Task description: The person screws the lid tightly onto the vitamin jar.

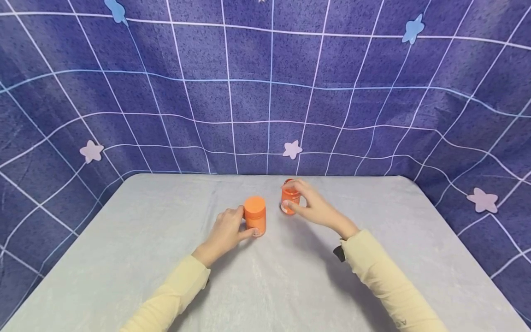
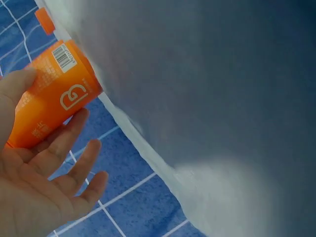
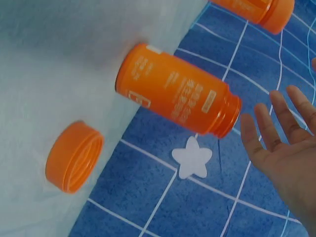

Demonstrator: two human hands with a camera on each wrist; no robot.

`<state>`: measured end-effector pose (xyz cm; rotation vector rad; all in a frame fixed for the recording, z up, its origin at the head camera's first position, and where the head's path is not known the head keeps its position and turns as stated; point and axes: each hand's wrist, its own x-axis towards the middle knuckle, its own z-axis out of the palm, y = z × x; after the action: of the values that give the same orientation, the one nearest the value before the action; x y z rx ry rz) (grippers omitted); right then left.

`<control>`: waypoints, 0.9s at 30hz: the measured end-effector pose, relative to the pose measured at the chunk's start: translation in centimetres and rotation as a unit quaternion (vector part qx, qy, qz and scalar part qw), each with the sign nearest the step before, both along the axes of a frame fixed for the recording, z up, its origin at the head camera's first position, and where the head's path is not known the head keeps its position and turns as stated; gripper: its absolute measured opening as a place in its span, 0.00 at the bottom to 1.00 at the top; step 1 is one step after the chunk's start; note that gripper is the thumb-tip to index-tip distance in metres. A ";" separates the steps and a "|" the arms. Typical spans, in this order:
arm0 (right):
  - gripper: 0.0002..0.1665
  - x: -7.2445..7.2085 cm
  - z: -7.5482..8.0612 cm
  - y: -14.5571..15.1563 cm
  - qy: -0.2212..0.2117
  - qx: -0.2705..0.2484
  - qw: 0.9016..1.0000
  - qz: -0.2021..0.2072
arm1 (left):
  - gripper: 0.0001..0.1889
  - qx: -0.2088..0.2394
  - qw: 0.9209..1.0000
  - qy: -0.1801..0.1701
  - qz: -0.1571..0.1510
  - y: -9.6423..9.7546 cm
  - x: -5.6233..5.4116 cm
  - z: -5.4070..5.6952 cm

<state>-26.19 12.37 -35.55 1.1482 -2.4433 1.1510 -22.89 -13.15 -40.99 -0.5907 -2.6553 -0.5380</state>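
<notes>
In the head view, two orange bottles stand mid-frame on the grey tabletop. The left hand pinches the capped bottle between thumb and fingers; the right hand is up around the open bottle, right of centre.

From the left wrist, the capped bottle fills the left of the frame, the thumb over its side and the other fingers fanned out. One small orange piece shows at upper left; I can't tell what it is.

From the right wrist, the hand's fingers are spread, just off the bare mouth of the open bottle. One loose cap lies at lower left. I'd judge this an uncapping or recapping step, the next move calling for a careful grip there.
</notes>
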 end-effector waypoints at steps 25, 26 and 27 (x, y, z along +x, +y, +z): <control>0.25 -2.1 -0.7 5.4 0.009 0.047 0.988 -0.145 | 0.26 0.023 0.993 -0.049 0.104 -3.5 -1.3 0.7; 0.25 -2.2 -0.9 5.5 0.006 0.054 0.987 -0.149 | 0.27 0.025 0.992 -0.053 0.107 -3.6 -1.3 0.7; 0.25 -2.2 -1.0 5.7 0.004 0.061 0.986 -0.152 | 0.27 0.026 0.992 -0.058 0.111 -3.7 -1.3 0.8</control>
<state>-28.42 18.03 -36.52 0.7674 -2.5975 0.9167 -24.17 -16.87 -40.18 -0.2508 -2.7586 -0.5892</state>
